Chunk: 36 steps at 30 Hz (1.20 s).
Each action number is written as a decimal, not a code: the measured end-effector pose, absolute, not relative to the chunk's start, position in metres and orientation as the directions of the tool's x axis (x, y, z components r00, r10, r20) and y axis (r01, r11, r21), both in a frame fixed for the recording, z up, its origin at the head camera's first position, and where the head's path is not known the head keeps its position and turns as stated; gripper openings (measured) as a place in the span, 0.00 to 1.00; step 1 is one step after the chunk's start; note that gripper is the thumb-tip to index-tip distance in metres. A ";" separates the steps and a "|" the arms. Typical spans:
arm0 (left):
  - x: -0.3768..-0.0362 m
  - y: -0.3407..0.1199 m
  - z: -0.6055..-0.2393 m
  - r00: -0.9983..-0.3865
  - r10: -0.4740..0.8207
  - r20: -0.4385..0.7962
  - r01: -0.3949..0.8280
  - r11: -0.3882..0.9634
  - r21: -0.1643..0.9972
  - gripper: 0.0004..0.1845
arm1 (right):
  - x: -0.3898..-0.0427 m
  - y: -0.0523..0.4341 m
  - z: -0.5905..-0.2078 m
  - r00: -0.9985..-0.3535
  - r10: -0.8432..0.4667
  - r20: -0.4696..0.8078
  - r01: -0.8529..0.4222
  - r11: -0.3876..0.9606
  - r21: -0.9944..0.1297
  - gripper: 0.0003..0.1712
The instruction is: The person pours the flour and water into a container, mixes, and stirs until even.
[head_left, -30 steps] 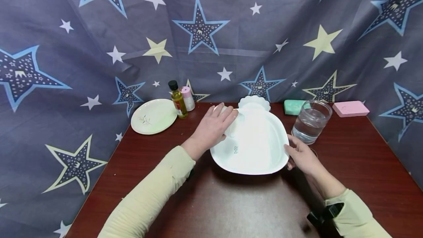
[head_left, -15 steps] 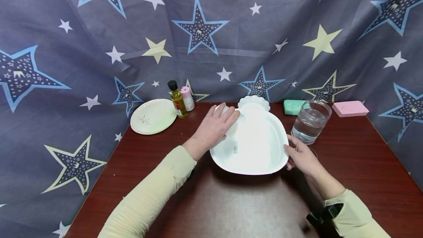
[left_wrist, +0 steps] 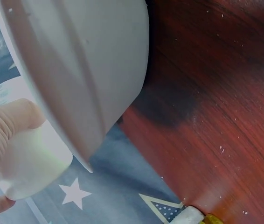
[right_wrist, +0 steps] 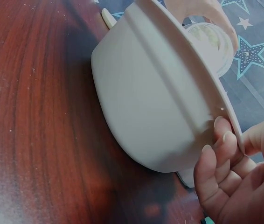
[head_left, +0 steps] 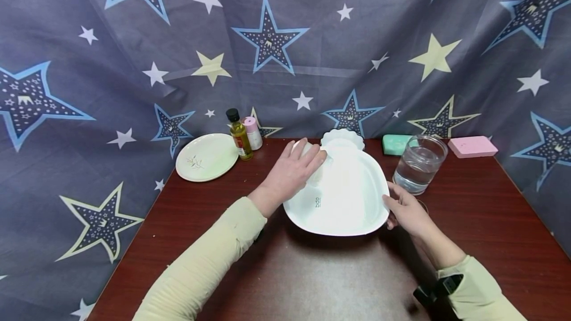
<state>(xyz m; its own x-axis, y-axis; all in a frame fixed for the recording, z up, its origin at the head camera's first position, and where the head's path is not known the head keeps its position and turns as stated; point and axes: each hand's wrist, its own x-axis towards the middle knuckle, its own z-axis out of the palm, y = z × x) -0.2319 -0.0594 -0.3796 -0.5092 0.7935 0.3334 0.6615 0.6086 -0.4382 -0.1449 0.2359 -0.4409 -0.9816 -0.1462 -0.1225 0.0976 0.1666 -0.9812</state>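
A white plastic basin [head_left: 348,202] with "bdo" printed inside stands mid-table. My right hand [head_left: 410,212] pinches its right rim, thumb on the inner side and fingers curled under the outer lip, as the right wrist view shows. Over the basin's far left part, my left hand [head_left: 291,172] grips a whitish round cup [left_wrist: 38,161] between thumb and fingers. That cup is tilted, and its round mouth shows in the right wrist view. In the head view the hand covers most of it. What is inside the cup I cannot tell.
A scalloped white dish [head_left: 342,137] lies behind the basin. Right of it are a green sponge [head_left: 396,144], a glass of water [head_left: 419,167] and a pink sponge [head_left: 473,147]. An oval plate [head_left: 207,157], an oil bottle [head_left: 241,135] and a pink-capped bottle [head_left: 253,133] stand back left.
My left hand has shifted slightly to the right over the basin, turning a little with the cup. The right hand and the basin have stayed put.
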 end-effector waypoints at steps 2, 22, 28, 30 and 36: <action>-0.232 -0.059 -0.380 -0.508 0.792 0.337 0.660 0.610 -0.439 0.34 | -0.145 0.236 -0.440 -0.981 -0.148 -0.123 0.098 0.163 -0.982 0.31; -0.229 -0.057 -0.381 -0.497 0.804 0.326 0.636 0.593 -0.494 0.30 | -0.144 0.235 -0.439 -0.979 -0.155 -0.131 0.108 0.149 -0.983 0.31; -0.228 -0.055 -0.380 -0.494 0.808 0.320 0.637 0.587 -0.499 0.30 | -0.143 0.236 -0.439 -0.980 -0.165 -0.113 0.088 0.147 -0.985 0.31; -0.228 -0.054 -0.380 -0.499 0.810 0.308 0.634 0.584 -0.507 0.31 | -0.143 0.235 -0.439 -0.980 -0.169 -0.109 0.085 0.145 -0.986 0.30; -0.227 -0.053 -0.380 -0.501 0.814 0.293 0.627 0.575 -0.526 0.30 | -0.142 0.235 -0.439 -0.979 -0.175 -0.104 0.080 0.139 -0.987 0.31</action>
